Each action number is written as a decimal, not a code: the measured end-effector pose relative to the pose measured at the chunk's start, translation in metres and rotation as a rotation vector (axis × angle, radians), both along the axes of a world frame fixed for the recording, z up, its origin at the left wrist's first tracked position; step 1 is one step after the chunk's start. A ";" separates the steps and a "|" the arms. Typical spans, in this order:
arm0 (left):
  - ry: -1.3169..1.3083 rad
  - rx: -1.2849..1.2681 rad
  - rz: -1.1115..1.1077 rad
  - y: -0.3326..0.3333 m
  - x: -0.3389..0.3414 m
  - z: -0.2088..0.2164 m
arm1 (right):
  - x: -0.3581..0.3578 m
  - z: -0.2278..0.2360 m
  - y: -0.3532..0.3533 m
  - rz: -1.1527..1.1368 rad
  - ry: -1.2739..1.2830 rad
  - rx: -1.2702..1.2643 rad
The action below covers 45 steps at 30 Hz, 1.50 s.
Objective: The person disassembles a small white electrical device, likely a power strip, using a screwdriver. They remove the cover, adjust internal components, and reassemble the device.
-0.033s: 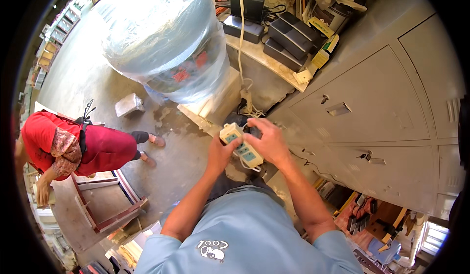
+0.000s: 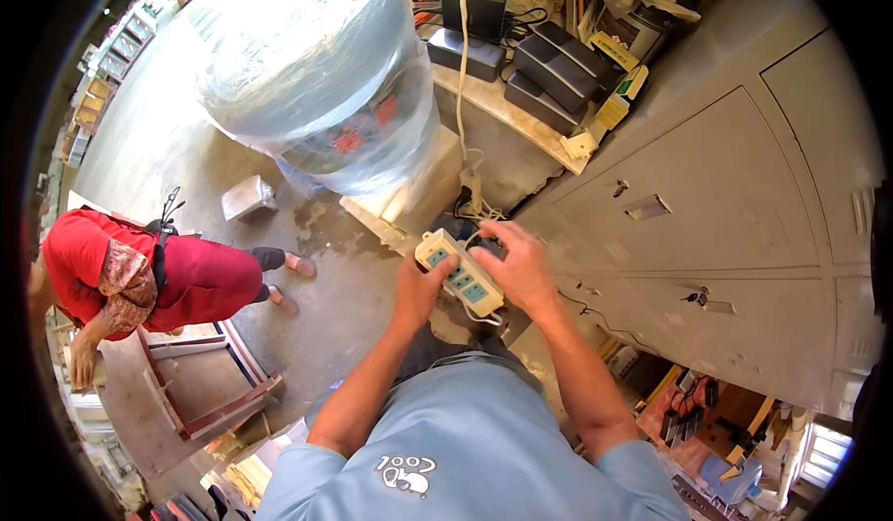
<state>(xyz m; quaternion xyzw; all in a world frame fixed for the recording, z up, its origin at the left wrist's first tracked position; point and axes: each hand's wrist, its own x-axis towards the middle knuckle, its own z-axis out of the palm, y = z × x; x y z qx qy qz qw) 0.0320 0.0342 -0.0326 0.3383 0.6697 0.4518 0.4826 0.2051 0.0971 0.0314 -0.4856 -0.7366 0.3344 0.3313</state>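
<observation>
A big plastic-wrapped water jug (image 2: 316,65) stands ahead, grey metal cabinet (image 2: 726,205) to the right. Both hands grip a cream power strip (image 2: 459,273) near waist height: left hand (image 2: 420,288) fingers curled under it, right hand (image 2: 517,265) closed over its far end.

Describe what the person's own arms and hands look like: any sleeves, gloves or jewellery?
Both forearms are bare up to short light-blue sleeves, part of a light-blue shirt with a small white print near the chest. The left hand and right hand wear no gloves. No watch, ring or bracelet shows.
</observation>
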 end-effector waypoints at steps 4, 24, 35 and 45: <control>-0.157 -0.040 0.126 0.005 -0.013 0.006 | 0.019 0.017 -0.005 -0.119 -0.026 -0.043; -0.353 -0.003 0.301 0.011 -0.029 0.014 | 0.074 -0.047 -0.079 -0.325 0.077 -0.507; -0.479 -0.062 0.359 0.006 -0.056 0.002 | 0.035 -0.025 -0.068 -0.242 0.040 -0.198; -0.552 0.014 0.370 -0.004 -0.062 -0.008 | 0.011 -0.021 -0.059 -0.051 -0.171 -0.043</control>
